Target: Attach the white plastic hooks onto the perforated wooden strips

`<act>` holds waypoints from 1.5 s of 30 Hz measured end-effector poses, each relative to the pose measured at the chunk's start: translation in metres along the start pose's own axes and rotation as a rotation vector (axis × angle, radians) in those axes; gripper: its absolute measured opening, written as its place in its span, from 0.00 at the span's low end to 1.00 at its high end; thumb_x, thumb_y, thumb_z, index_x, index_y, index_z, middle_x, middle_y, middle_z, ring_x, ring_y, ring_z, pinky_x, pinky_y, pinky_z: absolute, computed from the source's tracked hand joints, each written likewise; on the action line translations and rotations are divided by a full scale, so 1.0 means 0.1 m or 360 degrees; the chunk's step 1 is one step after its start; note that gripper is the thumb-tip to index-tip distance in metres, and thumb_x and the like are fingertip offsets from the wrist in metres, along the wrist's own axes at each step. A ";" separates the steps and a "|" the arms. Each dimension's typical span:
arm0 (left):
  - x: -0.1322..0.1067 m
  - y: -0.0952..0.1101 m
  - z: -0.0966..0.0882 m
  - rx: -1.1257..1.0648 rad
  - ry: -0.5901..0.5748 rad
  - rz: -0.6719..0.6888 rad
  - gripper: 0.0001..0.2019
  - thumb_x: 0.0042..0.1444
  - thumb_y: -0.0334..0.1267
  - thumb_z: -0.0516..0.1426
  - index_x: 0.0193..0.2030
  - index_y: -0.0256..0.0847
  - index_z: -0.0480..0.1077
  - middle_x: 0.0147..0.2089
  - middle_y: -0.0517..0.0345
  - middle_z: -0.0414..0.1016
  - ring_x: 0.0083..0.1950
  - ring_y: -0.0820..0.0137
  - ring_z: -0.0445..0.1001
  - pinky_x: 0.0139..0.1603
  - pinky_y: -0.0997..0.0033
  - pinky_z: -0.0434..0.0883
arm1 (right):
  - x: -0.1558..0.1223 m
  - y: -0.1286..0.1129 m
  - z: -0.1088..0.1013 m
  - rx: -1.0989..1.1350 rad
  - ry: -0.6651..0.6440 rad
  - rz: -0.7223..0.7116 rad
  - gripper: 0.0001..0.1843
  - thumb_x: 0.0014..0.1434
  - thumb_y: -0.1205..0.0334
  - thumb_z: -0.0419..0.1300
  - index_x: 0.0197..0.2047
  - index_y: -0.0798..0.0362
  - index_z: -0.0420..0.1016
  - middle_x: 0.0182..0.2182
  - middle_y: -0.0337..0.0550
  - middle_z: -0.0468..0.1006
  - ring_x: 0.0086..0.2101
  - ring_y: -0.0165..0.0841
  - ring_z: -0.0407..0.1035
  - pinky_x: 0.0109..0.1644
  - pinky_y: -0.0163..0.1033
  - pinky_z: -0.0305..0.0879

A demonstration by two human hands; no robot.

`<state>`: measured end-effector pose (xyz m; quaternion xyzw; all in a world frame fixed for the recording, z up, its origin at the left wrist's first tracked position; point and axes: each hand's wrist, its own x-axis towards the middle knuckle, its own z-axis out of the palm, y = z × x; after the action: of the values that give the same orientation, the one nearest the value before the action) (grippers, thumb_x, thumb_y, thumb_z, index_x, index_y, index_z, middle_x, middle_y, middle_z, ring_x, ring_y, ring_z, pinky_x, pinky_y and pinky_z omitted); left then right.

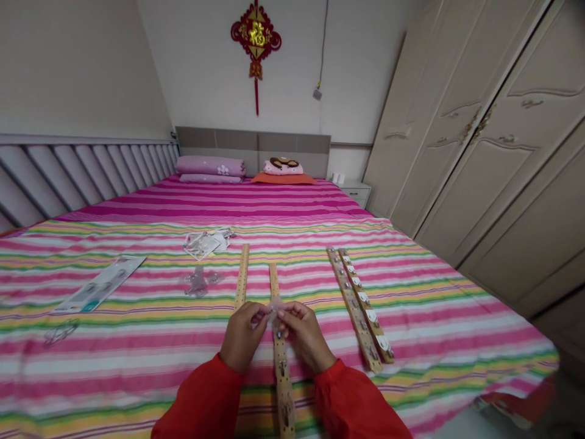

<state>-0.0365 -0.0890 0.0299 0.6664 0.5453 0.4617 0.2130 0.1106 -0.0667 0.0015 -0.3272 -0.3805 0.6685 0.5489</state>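
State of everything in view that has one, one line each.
Left hand, pinching clear piece
Right hand, pinching clear piece
Middle strip, partly fitted, far end bare
Left strip, bare where visible
Right strips, fitted along their length
Packet, lying flat
Wardrobe, looks shut
Purple bedding, folded

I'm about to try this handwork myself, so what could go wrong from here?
The small clear piece pinched between the left hand and right hand could slip and be hard to spot on the striped cloth. The wooden strip lies on a bed, so it might shift when pressed. The loose clear pieces could scatter if the cloth is tugged.
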 end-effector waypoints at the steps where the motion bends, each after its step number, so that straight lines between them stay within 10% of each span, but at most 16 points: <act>1: 0.00 0.02 0.01 -0.0051 -0.0026 -0.0033 0.06 0.48 0.40 0.57 0.29 0.41 0.73 0.29 0.56 0.74 0.31 0.69 0.72 0.32 0.72 0.70 | 0.01 0.01 0.00 -0.0004 0.0006 -0.0006 0.14 0.41 0.57 0.71 0.28 0.56 0.75 0.14 0.34 0.72 0.15 0.24 0.61 0.19 0.29 0.55; 17: 0.67 -0.28 0.18 -0.0827 -0.0274 -0.0790 0.16 0.32 0.44 0.65 0.27 0.37 0.70 0.23 0.61 0.73 0.26 0.72 0.72 0.31 0.72 0.69 | 0.61 -0.18 -0.10 -0.0165 0.0147 -0.0049 0.13 0.38 0.60 0.70 0.28 0.56 0.75 0.16 0.34 0.73 0.17 0.25 0.64 0.19 0.29 0.58; 45: 0.84 -0.84 0.57 -0.0429 0.0043 -0.0774 0.04 0.38 0.35 0.59 0.19 0.39 0.67 0.19 0.63 0.70 0.27 0.70 0.71 0.32 0.71 0.67 | 1.07 0.35 -0.24 -0.0278 0.0383 -0.0070 0.08 0.36 0.63 0.65 0.23 0.56 0.75 0.15 0.34 0.71 0.17 0.25 0.62 0.20 0.31 0.57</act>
<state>-0.0351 0.0278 -0.0315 0.4753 0.6257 0.4741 0.3972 0.0947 0.0378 -0.0428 -0.4431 -0.3758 0.5766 0.5745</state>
